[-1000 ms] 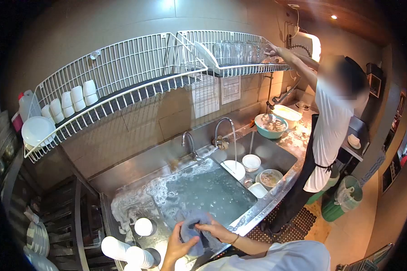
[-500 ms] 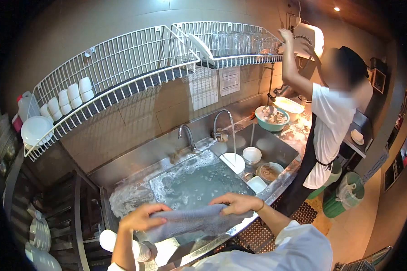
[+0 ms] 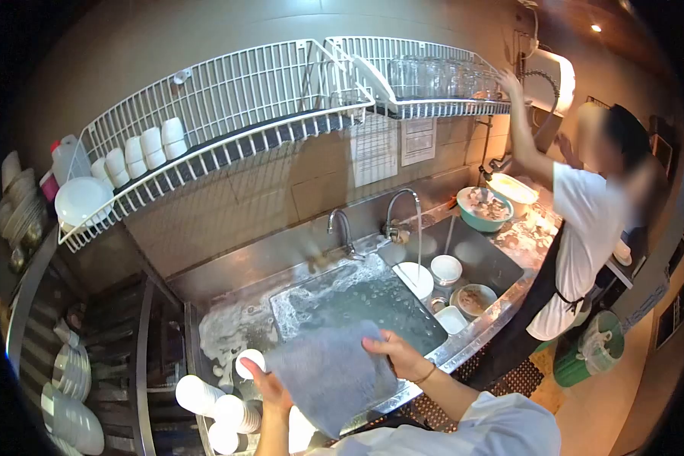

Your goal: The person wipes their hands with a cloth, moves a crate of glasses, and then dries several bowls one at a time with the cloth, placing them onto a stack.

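A gray cloth point(image 3: 334, 372) is spread out between the person's two hands, near the front edge of the big sink point(image 3: 438, 346). The right hand point(image 3: 394, 356) grips the cloth near its top right corner, with the thumb on top. The left hand point(image 3: 270, 387) is at the cloth's left side. Its thumb sticks up, away from the cloth, and its other fingers are hidden, so I cannot tell if they grip.

White cups point(image 3: 235, 414) stand in stacks on the table, just to the left of the left hand. One more cup point(image 3: 251, 360) is right behind that thumb.

Cloudy water point(image 3: 365, 304) with foam fills the big sink behind the cloth. In the next sink to the right, there is a white plate point(image 3: 413, 278) and a white bowl point(image 3: 446, 269). Water runs down there from a tall tap point(image 3: 404, 204). A green tub point(image 3: 488, 224) sits past that sink.

On the right, another person point(image 3: 589, 220) lifts an arm to the end of the wire rack point(image 3: 235, 106), near a row of glasses point(image 3: 441, 78).
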### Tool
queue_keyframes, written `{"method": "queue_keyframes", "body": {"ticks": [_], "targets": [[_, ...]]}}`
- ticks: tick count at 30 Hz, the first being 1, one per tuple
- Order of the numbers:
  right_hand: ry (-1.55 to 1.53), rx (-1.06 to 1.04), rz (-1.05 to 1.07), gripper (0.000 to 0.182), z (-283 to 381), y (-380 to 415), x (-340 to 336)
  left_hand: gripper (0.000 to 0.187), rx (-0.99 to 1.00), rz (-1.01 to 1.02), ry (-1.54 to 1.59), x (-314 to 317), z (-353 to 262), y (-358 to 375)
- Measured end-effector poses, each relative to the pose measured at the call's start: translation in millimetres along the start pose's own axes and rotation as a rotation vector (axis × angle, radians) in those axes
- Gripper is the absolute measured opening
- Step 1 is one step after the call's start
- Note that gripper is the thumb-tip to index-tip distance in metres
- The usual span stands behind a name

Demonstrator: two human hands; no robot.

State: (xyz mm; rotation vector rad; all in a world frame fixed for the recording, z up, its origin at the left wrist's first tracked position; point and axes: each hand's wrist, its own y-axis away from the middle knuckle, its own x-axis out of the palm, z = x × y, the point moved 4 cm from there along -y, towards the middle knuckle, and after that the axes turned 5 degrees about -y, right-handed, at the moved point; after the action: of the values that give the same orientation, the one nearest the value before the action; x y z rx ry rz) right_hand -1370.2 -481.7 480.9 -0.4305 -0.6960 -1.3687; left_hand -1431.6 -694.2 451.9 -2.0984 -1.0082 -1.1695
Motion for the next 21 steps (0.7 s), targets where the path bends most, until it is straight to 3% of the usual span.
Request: {"method": "queue_keyframes", "body": {"ticks": [1, 3, 4, 6, 9, 11, 12, 14, 15, 19, 21], "targets": [[0.005, 0.015, 0.004, 0.036, 0, -3, 4, 0.074, 0.01, -0.01, 0.007, -13, -1, 1], [0.188, -0.13, 0.006, 0.032, 11, -10, 13, 0.06, 0.007, -0.136, -0.286, -46, 2, -2], [0.196, -0.124, 0.016, 0.032, 25, -11, 17, 0.055, -0.02, -0.089, -0.437, -39, 0, -2], [1.218, -0.034, 0.268, 0.026, 61, -10, 32, 0.057, 0.039, -0.164, -0.469, -6, -9, 1], [1.157, -1.048, -0.02, 0.018, 185, -48, 44, 0.061, 0.125, -0.237, -0.47, 11, -25, 18], [1.302, -1.528, -0.398, 0.032, 283, -70, 63, 0.062, 0.221, -0.294, -0.476, 13, -38, 33], [1.436, -1.618, -0.597, 0.045, 326, -85, 72, 0.068, 0.207, -0.295, -0.528, 9, -42, 40], [1.649, -1.539, -0.844, 0.074, 390, -125, 80, 0.07, 0.222, -0.345, -0.598, 15, -46, 57], [1.694, -1.383, -0.868, 0.078, 409, -138, 86, 0.072, 0.218, -0.392, -0.669, 17, -45, 65], [1.893, -0.988, -0.84, 0.049, 472, -212, 43, 0.074, 0.336, -0.471, -0.626, 5, -36, 92], [1.762, -1.098, -0.97, 0.035, 487, -216, 32, 0.073, 0.337, -0.493, -0.575, -9, -31, 107]]}}
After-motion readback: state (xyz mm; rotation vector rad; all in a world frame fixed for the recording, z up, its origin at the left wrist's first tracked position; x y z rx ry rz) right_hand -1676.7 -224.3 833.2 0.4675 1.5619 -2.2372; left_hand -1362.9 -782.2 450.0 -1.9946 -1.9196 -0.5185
